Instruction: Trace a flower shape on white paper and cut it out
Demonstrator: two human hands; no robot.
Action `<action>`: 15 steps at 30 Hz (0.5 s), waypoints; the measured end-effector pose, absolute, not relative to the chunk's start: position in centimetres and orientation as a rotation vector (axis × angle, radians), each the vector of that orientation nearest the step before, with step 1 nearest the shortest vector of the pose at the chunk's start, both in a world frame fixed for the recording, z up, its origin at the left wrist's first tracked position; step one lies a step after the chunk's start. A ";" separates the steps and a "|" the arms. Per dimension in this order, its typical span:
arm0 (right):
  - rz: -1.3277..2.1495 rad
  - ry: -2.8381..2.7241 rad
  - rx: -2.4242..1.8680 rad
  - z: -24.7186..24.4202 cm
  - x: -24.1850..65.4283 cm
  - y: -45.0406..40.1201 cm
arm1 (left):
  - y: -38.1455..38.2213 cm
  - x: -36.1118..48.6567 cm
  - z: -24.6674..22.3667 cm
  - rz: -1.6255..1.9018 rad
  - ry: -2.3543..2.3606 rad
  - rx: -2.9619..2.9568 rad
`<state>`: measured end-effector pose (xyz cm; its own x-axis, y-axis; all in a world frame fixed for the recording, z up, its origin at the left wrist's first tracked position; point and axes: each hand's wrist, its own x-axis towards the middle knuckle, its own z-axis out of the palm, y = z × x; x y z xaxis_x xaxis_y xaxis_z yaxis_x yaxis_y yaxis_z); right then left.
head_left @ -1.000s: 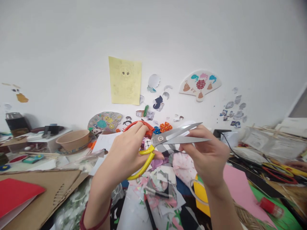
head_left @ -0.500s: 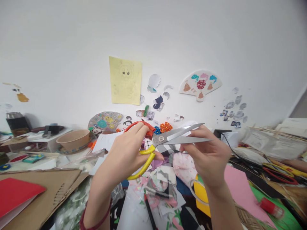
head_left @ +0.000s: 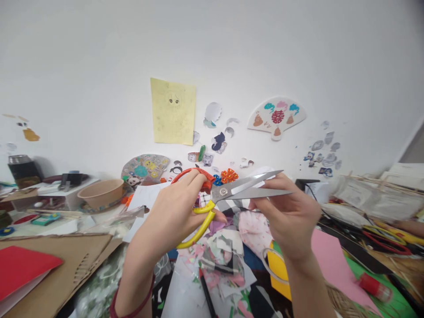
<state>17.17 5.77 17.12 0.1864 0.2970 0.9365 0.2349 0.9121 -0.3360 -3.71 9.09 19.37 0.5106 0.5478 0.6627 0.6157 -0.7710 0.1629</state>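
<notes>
My left hand grips scissors by one red and one yellow handle. The blades point right and are parted, their tips in front of my right hand. Between my right thumb and fingers is a small white piece of paper, partly hidden behind the upper blade. Below the hands, paper scraps in pink, white and green lie in a heap, with a black pen on them.
On the left are a round tan bowl, cardboard and a red card. A tape roll, pink paper and a glue bottle lie on the right. Cutouts and a yellow drawing hang on the wall behind.
Both hands and the scissors are almost where they were. My right hand has shifted very slightly to the right.
</notes>
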 end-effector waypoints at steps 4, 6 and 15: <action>0.044 -1.391 -0.445 17.0 17.2 5.9 | 9.1 -3.7 19.3 -1.122 -0.984 -2.645; 0.041 -1.390 -0.442 17.0 17.2 6.0 | 9.1 -3.8 19.2 -1.128 -0.974 -2.648; 0.008 -1.348 -0.433 17.1 16.7 5.9 | 9.2 -3.7 19.2 -1.165 -0.959 -2.664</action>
<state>16.65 5.93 17.11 0.2331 0.2517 0.9393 0.2403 0.9210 -0.3065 -3.67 9.21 19.20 0.5149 0.5137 0.6863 0.5745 -0.8010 0.1684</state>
